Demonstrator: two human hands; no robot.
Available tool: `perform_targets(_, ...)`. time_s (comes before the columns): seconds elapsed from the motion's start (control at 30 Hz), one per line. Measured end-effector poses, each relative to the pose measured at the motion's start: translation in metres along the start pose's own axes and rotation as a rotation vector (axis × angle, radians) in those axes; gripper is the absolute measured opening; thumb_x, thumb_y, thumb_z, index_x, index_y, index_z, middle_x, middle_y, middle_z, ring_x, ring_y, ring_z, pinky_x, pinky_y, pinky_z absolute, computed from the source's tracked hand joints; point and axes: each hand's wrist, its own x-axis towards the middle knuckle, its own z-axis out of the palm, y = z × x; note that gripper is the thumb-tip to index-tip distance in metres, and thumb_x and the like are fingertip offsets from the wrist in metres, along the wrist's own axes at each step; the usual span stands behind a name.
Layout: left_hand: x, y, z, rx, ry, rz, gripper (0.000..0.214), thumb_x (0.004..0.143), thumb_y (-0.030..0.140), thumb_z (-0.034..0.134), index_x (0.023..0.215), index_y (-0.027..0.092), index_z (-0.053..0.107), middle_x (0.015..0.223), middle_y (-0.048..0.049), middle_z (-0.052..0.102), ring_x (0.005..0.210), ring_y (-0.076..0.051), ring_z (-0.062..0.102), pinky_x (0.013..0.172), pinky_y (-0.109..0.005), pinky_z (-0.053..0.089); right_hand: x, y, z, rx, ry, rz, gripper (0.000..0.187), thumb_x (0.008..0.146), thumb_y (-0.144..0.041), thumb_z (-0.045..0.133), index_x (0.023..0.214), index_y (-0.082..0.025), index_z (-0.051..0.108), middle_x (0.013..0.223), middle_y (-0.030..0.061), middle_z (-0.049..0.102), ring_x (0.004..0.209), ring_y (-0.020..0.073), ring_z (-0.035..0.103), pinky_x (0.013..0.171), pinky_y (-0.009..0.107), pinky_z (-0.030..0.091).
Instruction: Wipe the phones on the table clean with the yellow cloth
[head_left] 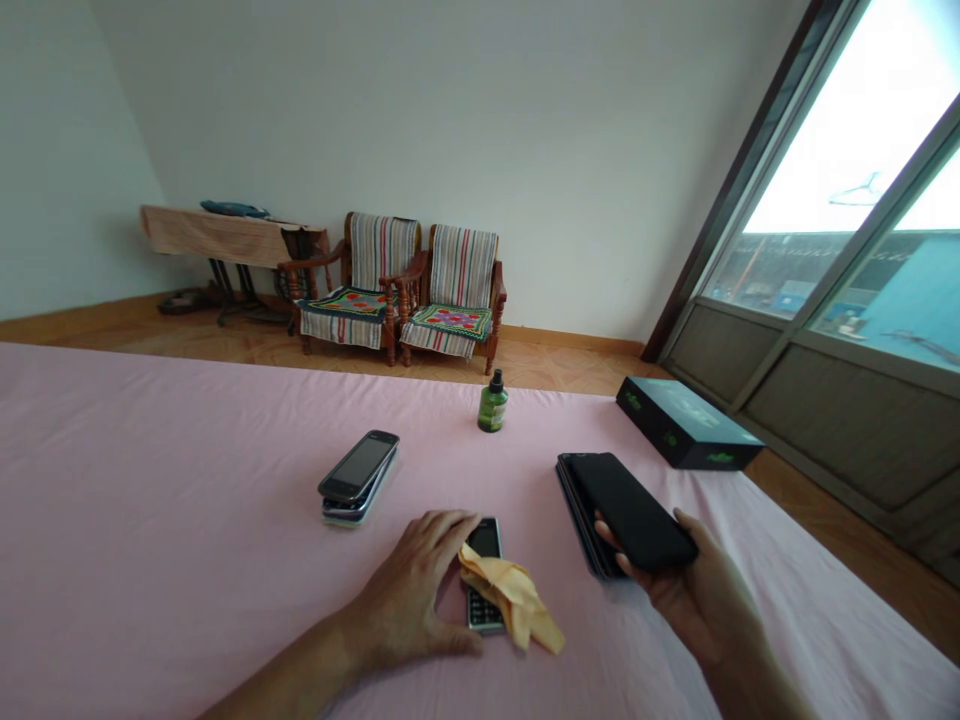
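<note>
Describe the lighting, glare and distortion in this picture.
Head view: the upper part of the window is blown out to white; head view: the brown frame leans steeply, probably from wide-angle distortion or camera tilt; head view: shadows on the pink sheet are soft, and the black phone in the right hand shows no bright glare.

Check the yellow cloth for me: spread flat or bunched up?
Bunched up: the yellow cloth lies in raised, uneven folds, only partly covering the keypad phone and trailing onto the pink sheet.

Pink sheet [187,480]; yellow cloth [514,585]; black phone [634,510]; green bottle [492,408]; striped chair covers [463,265].
</note>
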Motion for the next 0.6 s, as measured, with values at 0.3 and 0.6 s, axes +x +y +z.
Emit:
perform_targets(0.3, -0.001, -0.001, 0.001, 0.004, 0.002, 0.001, 0.11, 0.055, 0.068, 0.08, 0.145, 0.024, 0.037, 0.142, -0.013, 0.044, 0.129, -0.037, 0.039, 0.11, -0.051, 0.03, 0.003, 0.001, -0.004, -0.112, 0.148, -0.058, 0.043, 0.094, -0.038, 0.049, 0.122, -0.005, 0.054, 0.081, 0.0152, 0.075, 0.079, 0.0307, 0.073, 0.055, 0.038, 0.061)
perform_targets(0.6, -0.001, -0.002, 0.001, -0.007, 0.002, 0.003, 0.11, 0.055, 0.07, 0.078, 0.146, 0.023, 0.036, 0.142, -0.0134, 0.043, 0.129, -0.037, 0.039, 0.11, -0.051, 0.03, 0.01, 0.004, -0.014, -0.235, 0.236, -0.275, 0.054, 0.075, -0.054, 0.066, 0.113, -0.015, 0.059, 0.087, 0.0071, 0.07, 0.085, 0.0279, 0.068, 0.062, 0.039, 0.061)
